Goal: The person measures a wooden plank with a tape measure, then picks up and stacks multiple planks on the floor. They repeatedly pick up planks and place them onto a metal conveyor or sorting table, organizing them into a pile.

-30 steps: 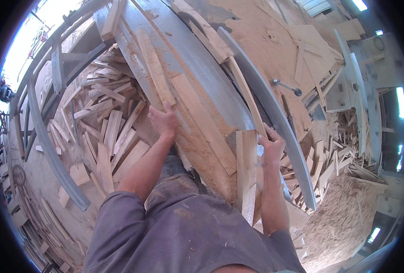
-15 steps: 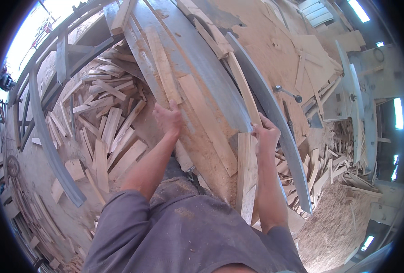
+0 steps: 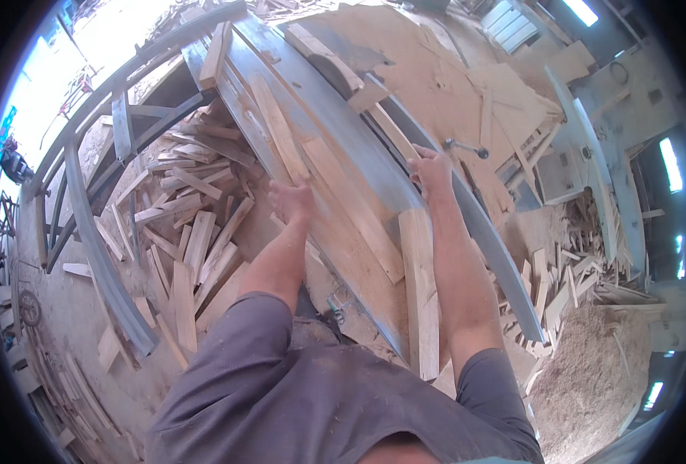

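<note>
My left hand lies flat, fingers together, on a long pale wooden strip that runs up the sawdust-covered machine table. My right hand is curled over the far end of a short light plank. The plank lies along the table next to a long grey metal rail. Another flat board lies between my two hands. My forearms reach forward from a grey dusty shirt at the bottom of the view.
A heap of cut wooden slats fills the floor to the left, inside a curved grey metal frame. More offcuts and a sawdust mound lie to the right. A large plywood sheet sits behind the table.
Both hands have moved forward along the table, away from my body. The right hand has pushed the short plank further up beside the rail.
</note>
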Motion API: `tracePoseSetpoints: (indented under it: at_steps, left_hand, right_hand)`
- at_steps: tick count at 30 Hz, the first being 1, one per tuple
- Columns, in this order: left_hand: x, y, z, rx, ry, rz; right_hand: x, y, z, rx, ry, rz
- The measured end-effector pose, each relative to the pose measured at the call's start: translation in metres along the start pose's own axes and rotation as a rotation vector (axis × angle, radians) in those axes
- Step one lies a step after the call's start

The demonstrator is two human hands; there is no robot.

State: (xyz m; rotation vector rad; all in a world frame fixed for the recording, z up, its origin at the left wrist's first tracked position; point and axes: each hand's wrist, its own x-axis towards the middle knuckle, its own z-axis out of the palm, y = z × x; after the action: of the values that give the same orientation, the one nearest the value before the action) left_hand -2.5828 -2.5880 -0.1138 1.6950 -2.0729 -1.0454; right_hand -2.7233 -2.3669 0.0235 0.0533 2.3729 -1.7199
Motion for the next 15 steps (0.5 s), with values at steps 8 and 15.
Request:
tracePoseSetpoints:
  at_steps: [8,15]
  left_hand:
    - [0.015,-0.014,-0.001,0.007,-0.015,0.042]
    - [0.039,-0.055,0.000,-0.184,-0.150,0.265]
  right_hand:
    - [-0.040,-0.016,0.005,0.153,0.106,-0.161]
    - [-0.134,0.071,0.117,-0.317,0.249,-0.535]
